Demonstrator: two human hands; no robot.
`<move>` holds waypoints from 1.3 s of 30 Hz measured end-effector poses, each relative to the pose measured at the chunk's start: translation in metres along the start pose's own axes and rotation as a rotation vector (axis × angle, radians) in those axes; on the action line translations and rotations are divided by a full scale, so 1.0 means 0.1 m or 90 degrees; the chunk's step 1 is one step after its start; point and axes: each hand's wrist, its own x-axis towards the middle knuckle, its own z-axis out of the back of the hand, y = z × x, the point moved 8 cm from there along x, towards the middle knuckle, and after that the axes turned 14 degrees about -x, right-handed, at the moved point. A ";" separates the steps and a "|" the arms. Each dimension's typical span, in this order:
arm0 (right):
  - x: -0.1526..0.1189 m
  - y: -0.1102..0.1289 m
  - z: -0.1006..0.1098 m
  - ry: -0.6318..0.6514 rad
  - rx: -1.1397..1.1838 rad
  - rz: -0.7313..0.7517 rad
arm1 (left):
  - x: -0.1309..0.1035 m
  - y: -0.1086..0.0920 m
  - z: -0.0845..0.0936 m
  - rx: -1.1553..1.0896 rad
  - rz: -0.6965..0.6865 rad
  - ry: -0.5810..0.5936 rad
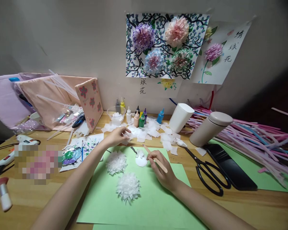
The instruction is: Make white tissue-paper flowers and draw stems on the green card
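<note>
The wooden stick (162, 167) is gripped in the closed fingers of the right hand (161, 174), over the green sheet (163, 198) and just beside the small white disc (141, 162), on whose far part white paper is bunched. The left hand (115, 136) is held at the loose paper squares (141, 138), fingers curled; whether a square is pinched between them cannot be told. For neat work, single squares are best lifted by a corner, and the stick is best kept light and upright so that the disc is neither pushed nor creased. Two fluffy white paper balls (116, 163) are set left and nearer, so low sweeps of the left forearm (79, 174) are best avoided, as are brushes against the paint palette (71, 156) beyond it. Bare green room is left at the sheet's near right part. The black-handled scissors (210, 169) are placed beyond its right edge, where wide elbow swings could be caught.
</note>
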 end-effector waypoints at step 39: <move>0.02 0.15 -0.08 0.076 -0.066 0.073 | -0.25 -0.29 -0.55 0.011 -0.044 0.292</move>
